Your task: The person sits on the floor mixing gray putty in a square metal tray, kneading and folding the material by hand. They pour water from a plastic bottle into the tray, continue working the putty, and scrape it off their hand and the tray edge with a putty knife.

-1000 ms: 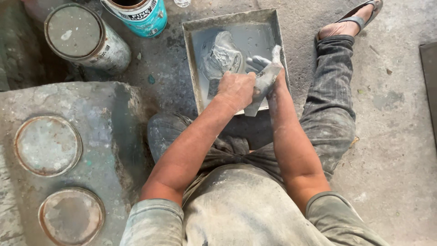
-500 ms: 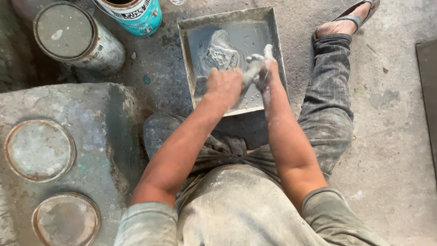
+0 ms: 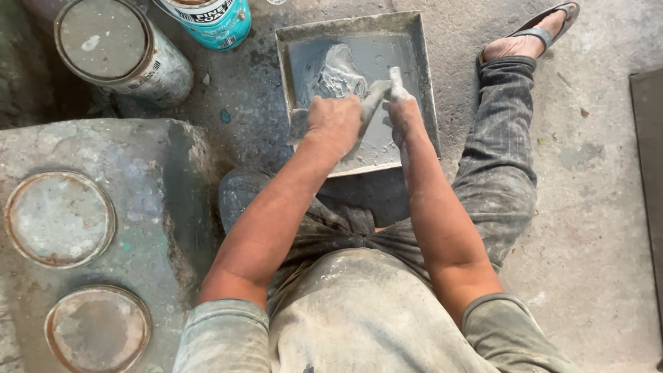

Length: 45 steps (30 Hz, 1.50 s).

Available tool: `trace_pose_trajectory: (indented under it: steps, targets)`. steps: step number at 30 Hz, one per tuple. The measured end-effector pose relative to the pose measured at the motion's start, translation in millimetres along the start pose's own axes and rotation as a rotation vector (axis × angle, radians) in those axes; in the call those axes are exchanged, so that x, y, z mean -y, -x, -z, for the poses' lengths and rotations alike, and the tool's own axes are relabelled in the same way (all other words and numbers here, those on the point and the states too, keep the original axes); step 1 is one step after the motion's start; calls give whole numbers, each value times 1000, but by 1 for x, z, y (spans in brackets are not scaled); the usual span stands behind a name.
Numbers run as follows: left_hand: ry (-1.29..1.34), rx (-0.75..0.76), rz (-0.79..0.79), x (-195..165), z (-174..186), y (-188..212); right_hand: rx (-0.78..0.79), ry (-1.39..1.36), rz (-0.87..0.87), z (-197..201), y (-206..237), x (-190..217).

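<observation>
Grey putty (image 3: 335, 74) lies in a soft heap in the far left part of the square metal tray (image 3: 423, 83), which sits on the concrete floor (image 3: 594, 228) just beyond my knees. From where I watch, my left hand (image 3: 335, 124) hovers over the near left part of the tray, clenched around a flat scraper blade (image 3: 373, 103) that slants up to the right, smeared the same grey as the putty. My right hand (image 3: 402, 114) is just beside it, over the middle of the tray, fingers wrapped around a second putty knife (image 3: 396, 74) whose pale end sticks out toward the far side. The two tools meet between the hands; I cannot tell whether they press together or merely cross. Both hands and forearms are dusted with the grey stuff.

To the far left of the tray stand two cans: a dull metal one with a closed lid (image 3: 117, 48) and a teal one (image 3: 210, 21) at the far edge, only partly in view. On the near left is a big grey block (image 3: 159, 200) with two round rusty lids (image 3: 59, 217) set in its top. My right leg stretches out to the right of the tray, ending in a sandal (image 3: 545, 21). A dark slab (image 3: 649, 173) shows at the right edge.
</observation>
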<state>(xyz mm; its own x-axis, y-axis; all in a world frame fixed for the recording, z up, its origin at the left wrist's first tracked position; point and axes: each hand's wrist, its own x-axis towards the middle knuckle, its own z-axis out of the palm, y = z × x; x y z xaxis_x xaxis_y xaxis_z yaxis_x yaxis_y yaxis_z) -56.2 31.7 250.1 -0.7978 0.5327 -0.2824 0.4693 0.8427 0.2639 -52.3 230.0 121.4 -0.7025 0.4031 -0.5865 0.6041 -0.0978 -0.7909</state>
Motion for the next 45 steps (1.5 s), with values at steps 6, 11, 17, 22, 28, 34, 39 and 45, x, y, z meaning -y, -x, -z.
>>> trace_pose_trajectory:
  steps: [6,11,17,22,28,34,39,45]
  targets:
    - [125,101,14,-8,-4,13,159,-715,-59,-5,4,23]
    - [141,-60,-55,-18,-10,14,130,-651,-35,0,-12,6]
    - [153,-63,-48,-17,-18,3,319,-619,-33,0,3,2]
    - [139,-67,-2,-7,-30,-17,250,-539,150,-15,31,1]
    - [122,-138,52,15,-57,-53,505,-730,203,-17,58,-8]
    - [126,-130,90,33,-60,-63,409,-780,74,7,52,-7]
    - [250,-98,17,20,-60,-18,360,-1251,124,17,-1,20]
    - [258,-285,-44,1,-59,9,124,-1388,148,-9,-26,45]
